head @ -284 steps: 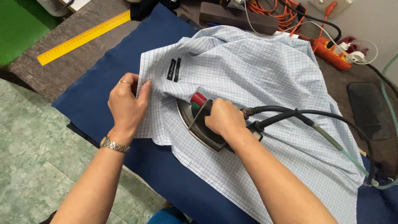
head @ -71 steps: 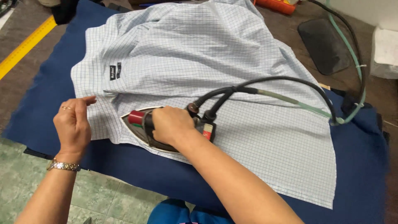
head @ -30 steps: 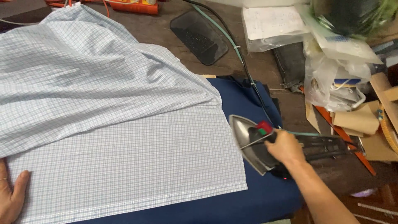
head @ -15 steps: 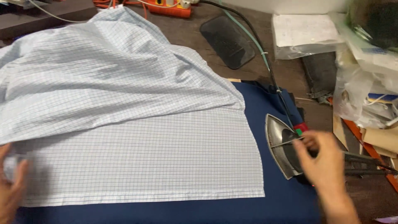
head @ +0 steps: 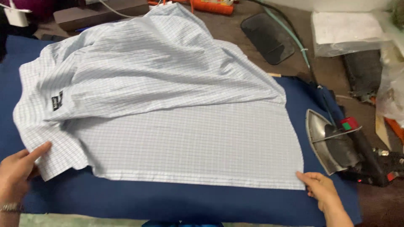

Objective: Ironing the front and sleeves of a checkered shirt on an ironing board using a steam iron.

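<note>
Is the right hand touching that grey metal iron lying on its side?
Apart. The head view shows blue cloth between the right hand and the iron.

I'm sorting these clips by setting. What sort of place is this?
Probably a tailoring or garment-pressing workbench. A checked shirt lies spread on a blue padded cloth, a heavy steam iron with a hose stands on its side, and both hands, left and right, touch the shirt's edges.

small black rectangular label [head: 57, 101] on shirt's left part; clear plastic pkg [head: 351, 33], white sheets inside, top right
</note>
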